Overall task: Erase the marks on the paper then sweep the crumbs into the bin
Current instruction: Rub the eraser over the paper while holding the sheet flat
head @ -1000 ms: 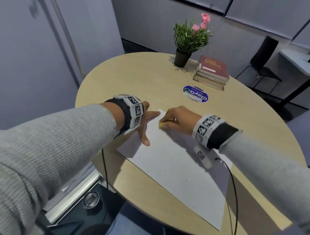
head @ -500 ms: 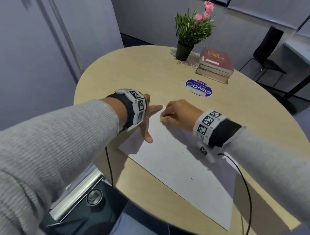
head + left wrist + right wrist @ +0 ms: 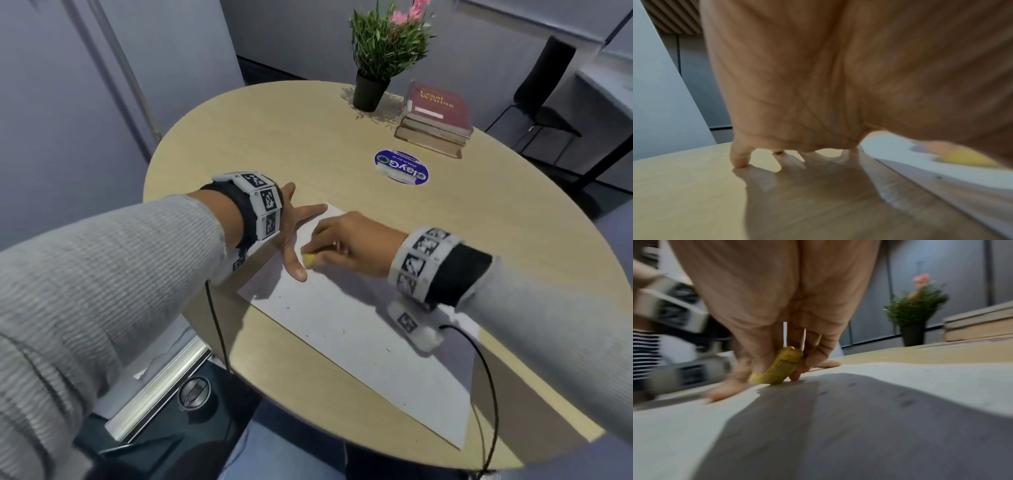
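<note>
While pinched in the right hand grip, yellow eraser pressed on paper at its far-left corner; left hand splayed flat, pinning paper to bench.

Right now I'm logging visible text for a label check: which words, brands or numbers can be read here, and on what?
"Legal Writing": gold letters on the dark red hardcover book topping the stack.
"ClayGO": white, upside down, on the round blue table sticker; its small line is blurred.
White wrist bands: coded squares only.
</note>
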Demonstrator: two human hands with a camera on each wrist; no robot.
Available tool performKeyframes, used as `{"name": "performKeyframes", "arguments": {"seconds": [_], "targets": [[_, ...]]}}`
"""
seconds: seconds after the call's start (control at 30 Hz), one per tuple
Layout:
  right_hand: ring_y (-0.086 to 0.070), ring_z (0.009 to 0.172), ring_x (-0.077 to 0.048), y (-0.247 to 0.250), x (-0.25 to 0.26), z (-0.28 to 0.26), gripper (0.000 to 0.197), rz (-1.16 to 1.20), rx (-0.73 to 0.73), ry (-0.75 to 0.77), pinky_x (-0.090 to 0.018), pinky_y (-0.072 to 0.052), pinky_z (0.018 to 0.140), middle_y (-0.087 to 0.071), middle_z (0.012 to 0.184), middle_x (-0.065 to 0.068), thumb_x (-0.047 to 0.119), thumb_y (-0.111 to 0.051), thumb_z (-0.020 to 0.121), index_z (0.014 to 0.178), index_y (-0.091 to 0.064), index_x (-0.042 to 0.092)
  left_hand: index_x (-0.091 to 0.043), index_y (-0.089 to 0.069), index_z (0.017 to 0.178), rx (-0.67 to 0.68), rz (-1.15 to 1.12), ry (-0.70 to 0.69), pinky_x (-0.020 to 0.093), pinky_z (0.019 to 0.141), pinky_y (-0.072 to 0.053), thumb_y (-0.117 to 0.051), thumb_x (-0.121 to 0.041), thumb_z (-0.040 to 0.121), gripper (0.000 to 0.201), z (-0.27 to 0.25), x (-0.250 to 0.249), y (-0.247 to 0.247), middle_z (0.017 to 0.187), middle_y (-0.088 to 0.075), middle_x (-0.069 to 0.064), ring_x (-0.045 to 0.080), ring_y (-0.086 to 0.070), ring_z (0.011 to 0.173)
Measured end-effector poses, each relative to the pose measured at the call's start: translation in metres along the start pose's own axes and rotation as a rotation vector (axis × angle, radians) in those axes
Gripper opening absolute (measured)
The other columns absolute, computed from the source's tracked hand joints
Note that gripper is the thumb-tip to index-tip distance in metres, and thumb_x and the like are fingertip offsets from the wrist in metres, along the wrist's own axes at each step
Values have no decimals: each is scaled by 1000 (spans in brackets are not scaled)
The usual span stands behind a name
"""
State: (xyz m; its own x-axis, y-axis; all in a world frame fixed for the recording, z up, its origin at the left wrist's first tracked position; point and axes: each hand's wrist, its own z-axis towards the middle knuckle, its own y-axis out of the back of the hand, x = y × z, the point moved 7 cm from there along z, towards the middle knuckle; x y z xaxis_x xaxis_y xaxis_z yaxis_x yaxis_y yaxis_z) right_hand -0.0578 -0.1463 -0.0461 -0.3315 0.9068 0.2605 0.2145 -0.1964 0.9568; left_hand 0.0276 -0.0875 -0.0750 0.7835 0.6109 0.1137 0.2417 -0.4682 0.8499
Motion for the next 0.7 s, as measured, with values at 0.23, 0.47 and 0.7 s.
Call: {"name": "performKeyframes", "arguments": {"seconds": [0.23, 0.47, 0.7], "targets": [[-54, 80, -12, 15, -17, 10, 22, -78, -58, -103, -26, -42, 77, -68, 98, -3, 21, -59, 87, 104, -71, 14, -59, 20, 139, 12, -3, -13, 62, 105, -31, -59, -94, 20, 146, 0, 1, 1, 144, -12, 13, 46, -22, 134], [-61, 92, -23, 30, -52, 14, 24, -118, -80, -279, -32, -47, 83, -69, 104, -6, 24, -59, 87, 106, -71, 16, -56, 20, 141, 15, -15, -10, 63, 110, -21, -59, -92, 28, 142, -4, 1, 1, 156, 6, 17, 47, -8, 141], [-57, 82, -12, 12, -12, 10, 22, -44, -35, -59, -19, -39, 75, -68, 100, -3, 23, -60, 87, 106, -71, 16, -59, 22, 138, 30, 6, -10, 65, 106, -26, -60, -94, 24, 145, -4, 0, 3, 154, 1, 12, 47, -11, 141]]}}
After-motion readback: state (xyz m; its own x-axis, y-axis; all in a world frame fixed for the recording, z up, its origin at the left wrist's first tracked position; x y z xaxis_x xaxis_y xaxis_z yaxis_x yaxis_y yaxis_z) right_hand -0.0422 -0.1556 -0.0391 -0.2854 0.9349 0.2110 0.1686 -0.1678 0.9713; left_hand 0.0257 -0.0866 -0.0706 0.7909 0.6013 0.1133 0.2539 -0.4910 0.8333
